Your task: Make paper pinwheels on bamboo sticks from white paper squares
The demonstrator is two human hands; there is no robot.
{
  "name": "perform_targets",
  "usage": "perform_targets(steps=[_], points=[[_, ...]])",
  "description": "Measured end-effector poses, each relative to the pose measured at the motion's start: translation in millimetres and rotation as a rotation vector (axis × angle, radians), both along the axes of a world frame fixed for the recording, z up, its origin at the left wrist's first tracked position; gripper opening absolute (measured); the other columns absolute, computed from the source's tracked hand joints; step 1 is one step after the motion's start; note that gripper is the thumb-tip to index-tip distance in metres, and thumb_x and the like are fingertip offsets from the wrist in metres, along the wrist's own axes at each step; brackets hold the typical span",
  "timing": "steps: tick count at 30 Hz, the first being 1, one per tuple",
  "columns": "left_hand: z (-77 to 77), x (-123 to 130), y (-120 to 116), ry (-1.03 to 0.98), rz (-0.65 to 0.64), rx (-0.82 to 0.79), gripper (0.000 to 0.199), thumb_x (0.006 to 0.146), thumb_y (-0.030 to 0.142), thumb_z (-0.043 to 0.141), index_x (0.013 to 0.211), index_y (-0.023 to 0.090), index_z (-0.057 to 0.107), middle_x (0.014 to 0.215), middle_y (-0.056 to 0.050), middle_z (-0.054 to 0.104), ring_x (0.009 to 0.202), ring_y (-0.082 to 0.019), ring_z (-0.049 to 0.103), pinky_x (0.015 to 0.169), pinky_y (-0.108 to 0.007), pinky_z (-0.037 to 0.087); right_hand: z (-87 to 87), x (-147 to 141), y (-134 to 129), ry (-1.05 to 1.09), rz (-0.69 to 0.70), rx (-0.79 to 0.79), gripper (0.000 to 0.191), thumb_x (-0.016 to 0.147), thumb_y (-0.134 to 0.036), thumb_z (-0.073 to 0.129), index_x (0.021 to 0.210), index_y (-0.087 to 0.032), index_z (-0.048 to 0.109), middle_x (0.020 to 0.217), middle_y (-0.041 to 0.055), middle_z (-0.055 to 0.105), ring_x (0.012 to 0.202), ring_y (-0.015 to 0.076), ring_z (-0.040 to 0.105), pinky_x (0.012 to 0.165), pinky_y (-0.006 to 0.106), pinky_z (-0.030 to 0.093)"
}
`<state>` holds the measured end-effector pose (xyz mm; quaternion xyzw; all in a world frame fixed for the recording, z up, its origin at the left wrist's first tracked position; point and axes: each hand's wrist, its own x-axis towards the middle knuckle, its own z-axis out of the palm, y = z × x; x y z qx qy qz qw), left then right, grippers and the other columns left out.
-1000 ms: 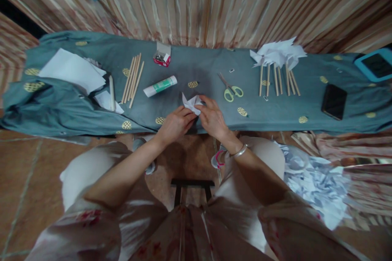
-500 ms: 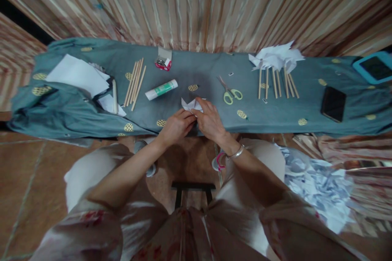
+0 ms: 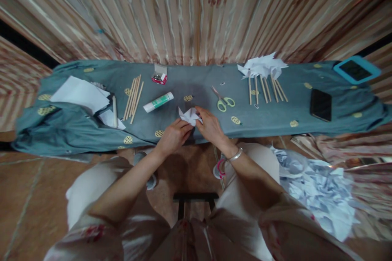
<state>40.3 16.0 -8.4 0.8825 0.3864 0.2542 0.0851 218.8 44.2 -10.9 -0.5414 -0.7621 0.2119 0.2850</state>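
A small white folded paper pinwheel point(image 3: 189, 116) is held between both hands near the front edge of the cloth-covered table point(image 3: 202, 85). My left hand point(image 3: 174, 136) is closed on its lower left side, and my right hand point(image 3: 210, 125) grips its right side. Beyond them lies a green and white glue stick point(image 3: 158, 102). Scissors with light green handles point(image 3: 224, 100) rest to the right, open. Finished-looking white pinwheels point(image 3: 263, 66) on wooden sticks lie farther right.
At the left are white paper sheets point(image 3: 79, 94), a white pen-like stick point(image 3: 114, 111) and bare wooden sticks point(image 3: 133, 97). A red box of pins point(image 3: 159, 75) sits at the back. A black phone point(image 3: 320, 105) and blue-framed device point(image 3: 357, 70) lie right; a bag of folded paper point(image 3: 318, 191) is below.
The view has shifted, so the table sits slightly lower. The paper between my hands has turned and opened up, showing more of its pinwheel points.
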Motion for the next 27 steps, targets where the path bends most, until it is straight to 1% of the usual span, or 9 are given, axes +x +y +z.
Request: perform_targets(steps=[5, 9, 11, 13, 15, 18, 20, 23, 27], points=[[6.2, -5, 0, -0.176, 0.034, -0.105, 0.019, 0.091, 0.020, 0.056, 0.101, 0.017, 0.072, 0.099, -0.010, 0.071, 0.092, -0.021, 0.064, 0.084, -0.034, 0.053, 5.6, -1, 5, 0.158, -0.069, -0.098, 0.051, 0.078, -0.010, 0.051, 0.129, -0.016, 0.056, 0.112, 0.0092, 0.070, 0.092, 0.0191, 0.068, 0.089, 0.037, 0.056], [11.4, -13, 6, -0.426, 0.208, -0.253, 0.019, 0.085, 0.029, 0.066, 0.101, 0.019, 0.072, 0.097, -0.008, 0.071, 0.089, -0.020, 0.065, 0.086, -0.035, 0.052, 9.3, 2, 12, 0.361, -0.123, -0.120, 0.049, 0.075, -0.012, 0.056, 0.123, -0.018, 0.059, 0.107, 0.0068, 0.072, 0.086, 0.0175, 0.068, 0.082, 0.035, 0.057], [12.2, -15, 12, -0.587, 0.342, -0.334, 0.034, 0.078, 0.032, 0.073, 0.109, 0.021, 0.069, 0.103, -0.007, 0.070, 0.092, -0.021, 0.065, 0.088, -0.036, 0.052, 8.2, 3, 15, 0.490, -0.123, -0.123, 0.047, 0.074, -0.014, 0.057, 0.121, -0.018, 0.060, 0.106, 0.0070, 0.072, 0.085, 0.0174, 0.068, 0.081, 0.034, 0.057], [12.2, -14, 17, -0.773, 0.459, -0.435, 0.055, 0.068, 0.035, 0.079, 0.119, 0.021, 0.064, 0.112, -0.008, 0.068, 0.096, -0.022, 0.064, 0.088, -0.038, 0.052, 5.7, 1, 18, 0.613, -0.106, -0.129, 0.045, 0.075, -0.018, 0.060, 0.119, -0.018, 0.060, 0.106, 0.0076, 0.072, 0.087, 0.0180, 0.069, 0.083, 0.035, 0.057], [12.8, -11, 21, -0.953, 0.495, -0.562, 0.067, 0.060, 0.036, 0.084, 0.121, 0.019, 0.063, 0.114, -0.010, 0.068, 0.096, -0.023, 0.064, 0.085, -0.038, 0.052, 3.7, -3, 20, 0.708, -0.077, -0.135, 0.043, 0.075, -0.022, 0.062, 0.117, -0.019, 0.060, 0.106, 0.0075, 0.071, 0.090, 0.0186, 0.068, 0.086, 0.036, 0.056], [17.1, -2, 20, -1.124, 0.412, -0.763, 0.053, 0.055, 0.038, 0.086, 0.101, 0.015, 0.072, 0.100, -0.009, 0.073, 0.090, -0.022, 0.065, 0.084, -0.036, 0.052, 4.6, -12, 19, 0.795, -0.039, -0.156, 0.041, 0.073, -0.025, 0.066, 0.114, -0.021, 0.062, 0.104, 0.0060, 0.071, 0.091, 0.0181, 0.067, 0.088, 0.036, 0.056], [21.6, 3, 18, -1.202, 0.405, -0.857, 0.046, 0.052, 0.040, 0.088, 0.089, 0.015, 0.074, 0.088, -0.006, 0.075, 0.083, -0.021, 0.066, 0.083, -0.035, 0.052, 7.4, -18, 17, 0.828, -0.022, -0.174, 0.042, 0.072, -0.026, 0.068, 0.113, -0.022, 0.062, 0.104, 0.0055, 0.072, 0.091, 0.0175, 0.067, 0.087, 0.035, 0.056], [26.8, 6, 18, -1.316, 0.489, -0.892, 0.044, 0.047, 0.042, 0.090, 0.079, 0.015, 0.076, 0.076, -0.004, 0.074, 0.072, -0.018, 0.065, 0.077, -0.033, 0.051, 11.6, -25, 15, 0.838, -0.011, -0.187, 0.042, 0.073, -0.026, 0.067, 0.114, -0.022, 0.063, 0.105, 0.0058, 0.072, 0.090, 0.0176, 0.067, 0.087, 0.036, 0.055], [27.9, 6, 21, -1.407, 0.598, -0.889, 0.046, 0.039, 0.040, 0.092, 0.073, 0.014, 0.076, 0.071, -0.004, 0.074, 0.062, -0.014, 0.062, 0.069, -0.029, 0.049, 14.4, -31, 14, 0.819, -0.007, -0.185, 0.042, 0.074, -0.025, 0.066, 0.116, -0.021, 0.062, 0.107, 0.0069, 0.072, 0.089, 0.0172, 0.067, 0.086, 0.035, 0.055]])
